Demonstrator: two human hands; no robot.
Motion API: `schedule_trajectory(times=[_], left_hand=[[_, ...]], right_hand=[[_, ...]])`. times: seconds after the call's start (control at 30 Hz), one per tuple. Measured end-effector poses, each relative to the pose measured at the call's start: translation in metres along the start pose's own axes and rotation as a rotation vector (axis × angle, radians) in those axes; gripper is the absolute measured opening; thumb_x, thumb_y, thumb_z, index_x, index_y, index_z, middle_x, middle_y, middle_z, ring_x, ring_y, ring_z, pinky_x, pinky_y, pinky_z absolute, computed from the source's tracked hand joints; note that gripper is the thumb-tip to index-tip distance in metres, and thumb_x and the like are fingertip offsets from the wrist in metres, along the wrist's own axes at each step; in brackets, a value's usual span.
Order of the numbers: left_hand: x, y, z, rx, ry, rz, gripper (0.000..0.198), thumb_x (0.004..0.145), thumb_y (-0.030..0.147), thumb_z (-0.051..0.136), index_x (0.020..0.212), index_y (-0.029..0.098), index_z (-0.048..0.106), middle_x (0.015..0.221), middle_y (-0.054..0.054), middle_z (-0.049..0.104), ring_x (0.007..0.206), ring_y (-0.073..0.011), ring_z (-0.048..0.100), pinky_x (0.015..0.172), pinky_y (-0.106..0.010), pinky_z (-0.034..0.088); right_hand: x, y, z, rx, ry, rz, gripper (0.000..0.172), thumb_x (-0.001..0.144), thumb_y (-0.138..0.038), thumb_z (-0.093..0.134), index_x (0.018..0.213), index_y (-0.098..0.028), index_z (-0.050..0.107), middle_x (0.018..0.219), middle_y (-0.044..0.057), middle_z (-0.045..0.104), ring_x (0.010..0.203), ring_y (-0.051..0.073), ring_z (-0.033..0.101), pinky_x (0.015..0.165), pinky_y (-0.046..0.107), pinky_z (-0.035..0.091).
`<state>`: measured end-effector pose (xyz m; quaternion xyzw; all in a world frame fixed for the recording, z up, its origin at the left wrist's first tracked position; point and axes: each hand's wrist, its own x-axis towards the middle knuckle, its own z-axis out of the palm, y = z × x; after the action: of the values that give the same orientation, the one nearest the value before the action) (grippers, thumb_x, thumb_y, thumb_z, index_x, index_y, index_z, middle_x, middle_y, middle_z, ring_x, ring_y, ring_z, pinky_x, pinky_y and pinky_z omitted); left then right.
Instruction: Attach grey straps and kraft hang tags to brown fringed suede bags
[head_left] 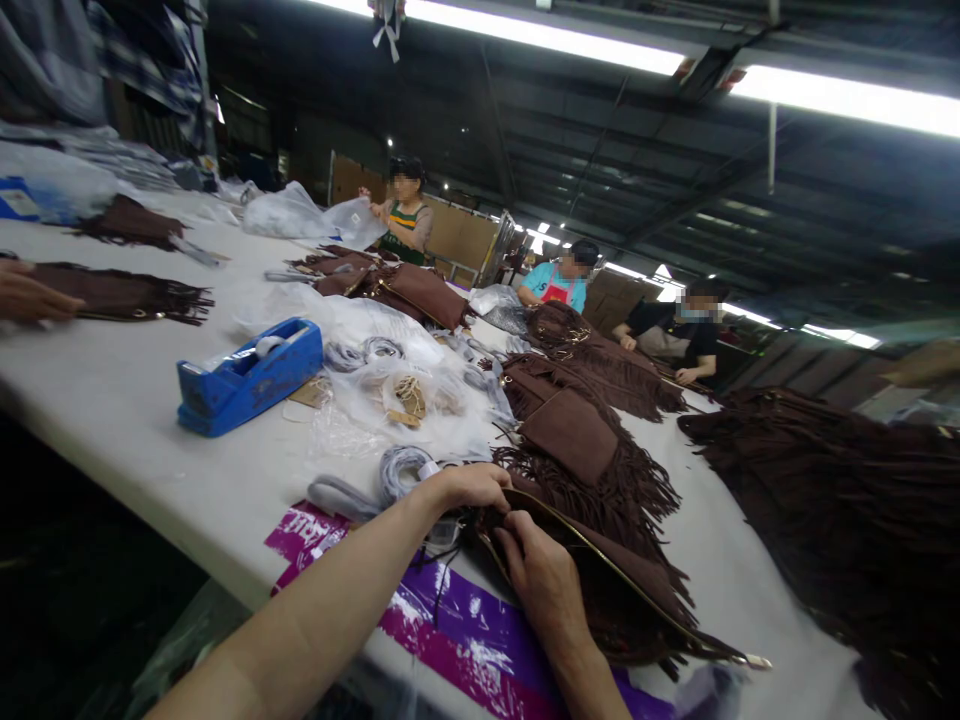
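Observation:
A brown fringed bag [630, 575] lies at the near edge of the table, its long zipper unfastened and its mouth gaping. At the left end of that mouth, my left hand [476, 487] has its fingers bent over the edge, the fingertips partly hidden. Close beside it, my right hand [540, 575] grips the same edge with curled fingers. Under the bag and my forearms is a purple and magenta printed sheet [465, 625]. Coiled grey straps [401, 470] lie just beyond my left wrist.
A blue tape dispenser [251, 375] stands left of clear plastic bags [420, 400]. More brown bags [574, 430] lie beyond, with a large dark pile [847, 500] at right. A co-worker's hand [34, 295] touches a bag at far left; several people stand around the table.

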<state>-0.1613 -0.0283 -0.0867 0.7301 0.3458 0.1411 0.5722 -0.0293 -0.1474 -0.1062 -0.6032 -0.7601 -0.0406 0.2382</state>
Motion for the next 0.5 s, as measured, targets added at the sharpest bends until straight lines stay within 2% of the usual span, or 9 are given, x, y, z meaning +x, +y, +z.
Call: schedule_trajectory(times=[0.2, 0.33, 0.5], left_hand=[[0.003, 0.000, 0.001, 0.026, 0.063, -0.004, 0.019, 0.057, 0.013, 0.055, 0.075, 0.016, 0.057, 0.064, 0.004, 0.052, 0.060, -0.0119, 0.047, 0.050, -0.020, 0.034], [0.004, -0.001, 0.002, 0.032, 0.081, -0.008, 0.019, 0.058, 0.014, 0.053, 0.076, 0.016, 0.056, 0.064, 0.003, 0.052, 0.061, -0.0124, 0.047, 0.050, -0.021, 0.034], [0.005, -0.002, 0.003, 0.043, 0.084, -0.013, 0.020, 0.057, 0.012, 0.051, 0.077, 0.016, 0.055, 0.064, 0.004, 0.051, 0.060, -0.0120, 0.047, 0.051, -0.021, 0.034]], right_hand=[[-0.002, -0.006, 0.007, -0.136, 0.054, 0.025, 0.023, 0.096, -0.032, 0.040, 0.085, -0.022, 0.057, 0.068, 0.001, 0.064, 0.058, 0.016, 0.063, 0.050, 0.025, 0.032], [-0.001, -0.011, 0.008, -0.212, 0.119, 0.033, 0.029, 0.098, -0.032, 0.036, 0.083, -0.022, 0.059, 0.077, 0.003, 0.061, 0.056, 0.014, 0.059, 0.046, 0.024, 0.029], [0.003, -0.014, 0.008, -0.029, 0.125, 0.022, 0.028, 0.098, -0.030, 0.034, 0.096, -0.021, 0.061, 0.084, 0.004, 0.059, 0.063, 0.015, 0.060, 0.051, 0.023, 0.038]])
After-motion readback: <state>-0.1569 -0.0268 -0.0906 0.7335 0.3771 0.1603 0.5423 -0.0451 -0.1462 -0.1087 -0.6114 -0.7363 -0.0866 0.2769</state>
